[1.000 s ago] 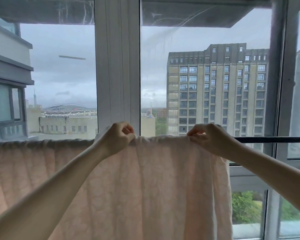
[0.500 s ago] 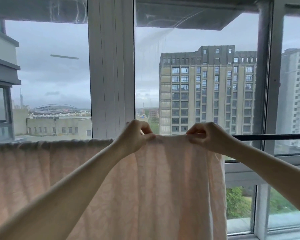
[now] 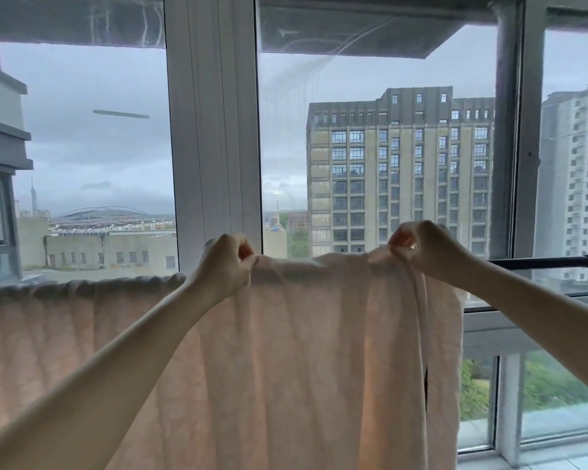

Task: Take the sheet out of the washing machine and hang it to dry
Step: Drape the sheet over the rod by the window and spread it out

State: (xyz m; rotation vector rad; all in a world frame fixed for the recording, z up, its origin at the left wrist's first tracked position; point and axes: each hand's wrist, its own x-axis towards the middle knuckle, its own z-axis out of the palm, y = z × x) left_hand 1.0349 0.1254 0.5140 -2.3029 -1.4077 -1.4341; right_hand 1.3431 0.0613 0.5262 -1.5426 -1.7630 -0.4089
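Note:
A pale pink sheet (image 3: 302,351) hangs over a dark horizontal rod (image 3: 543,262) in front of the window. To the left its top edge lies bunched along the rod; the rod itself is hidden there. My left hand (image 3: 224,266) pinches the sheet's top edge near the white window post. My right hand (image 3: 425,249) pinches the top edge further right and lifts that part slightly above the rod's line. The sheet's right side hangs in a fold below my right wrist. The rod's bare end sticks out to the right.
A white window post (image 3: 214,130) stands straight ahead behind the sheet. A grey upright pipe (image 3: 504,147) and window frame stand at the right, close to the rod's end. A low sill (image 3: 523,320) runs under the glass. Buildings lie outside.
My hands have moved apart again, the right one shifting right along the rod with the sheet's edge raised. The view has drifted right, showing the rod's end.

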